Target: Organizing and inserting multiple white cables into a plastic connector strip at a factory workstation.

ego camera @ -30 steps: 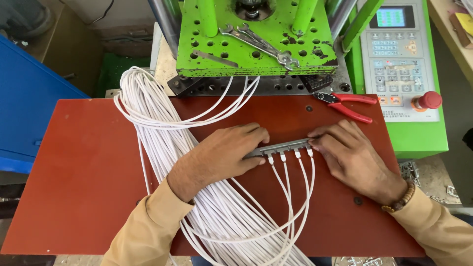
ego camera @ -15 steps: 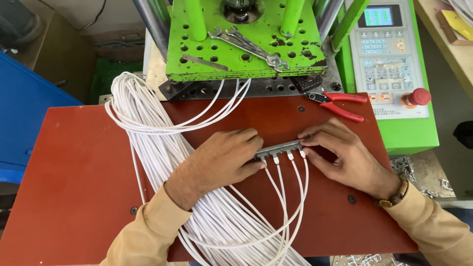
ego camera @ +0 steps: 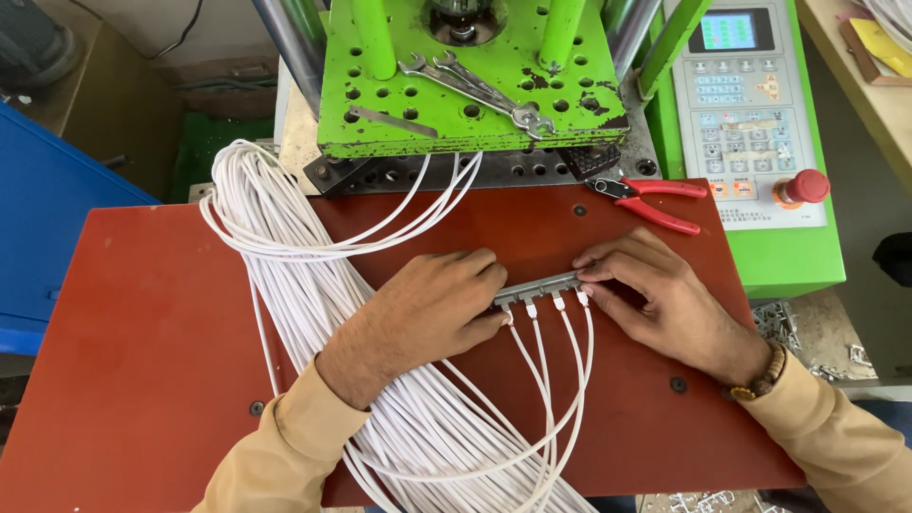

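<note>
- My left hand [ego camera: 432,309] lay palm down on the red counter [ego camera: 142,313], fingers curled and pinching the left end of the grey metal bar [ego camera: 538,288].
- My right hand [ego camera: 665,299] gripped the right end of that same bar, fingertips pressed along its top edge.
- The bar sat near the middle of the counter, tilted a little, right end higher in the head view.
- Four white cable ends [ego camera: 544,313] hung plugged into the bar's underside, side by side, their leads running down toward me.
- The big coil of white cables [ego camera: 285,275] sprawled left of the bar, passing under my left forearm.
- Red-handled pliers [ego camera: 651,199] rested above the bar, close to the counter's far edge, well clear of my right hand.
- Beyond the bar stood the green machine plate [ego camera: 380,114], with two wrenches [ego camera: 475,90] lying on it.
- The control panel [ego camera: 750,123], with its red knob, sat up right of the bar.
</note>
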